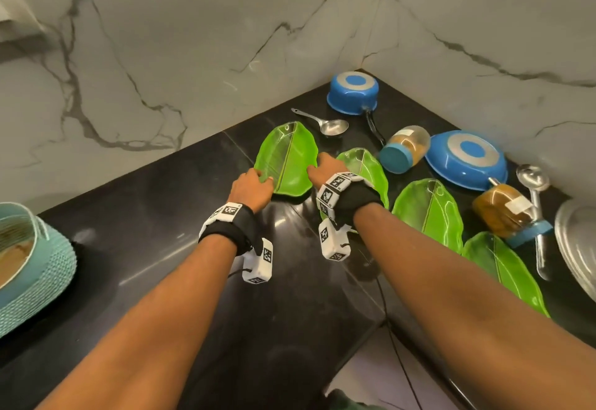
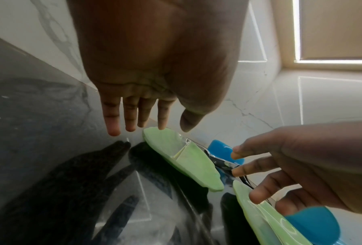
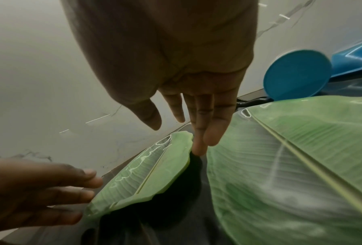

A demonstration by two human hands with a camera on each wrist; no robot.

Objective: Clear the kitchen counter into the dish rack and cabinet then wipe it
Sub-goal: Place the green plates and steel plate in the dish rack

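Note:
Several green leaf-shaped plates lie on the black counter [image 1: 180, 216]. The leftmost plate [image 1: 287, 158] sits between my hands. My left hand [image 1: 258, 180] is at its left rim with straight fingers; in the left wrist view the index fingertip [image 2: 161, 126] touches the plate [image 2: 184, 159] rim. My right hand [image 1: 319, 166] is at its right rim. In the right wrist view its straight fingers [image 3: 199, 145] point down into the gap between this plate [image 3: 146, 174] and the second plate [image 3: 291, 165]. Neither hand grips anything.
An upturned blue saucepan [image 1: 353, 93], a steel spoon [image 1: 325, 124], two blue-lidded jars [image 1: 404, 153] [image 1: 506, 212], an upturned blue pan [image 1: 466, 159], a ladle [image 1: 533, 190] and a steel plate [image 1: 577, 241] crowd the right. A teal woven basket [image 1: 42, 267] stands at the left.

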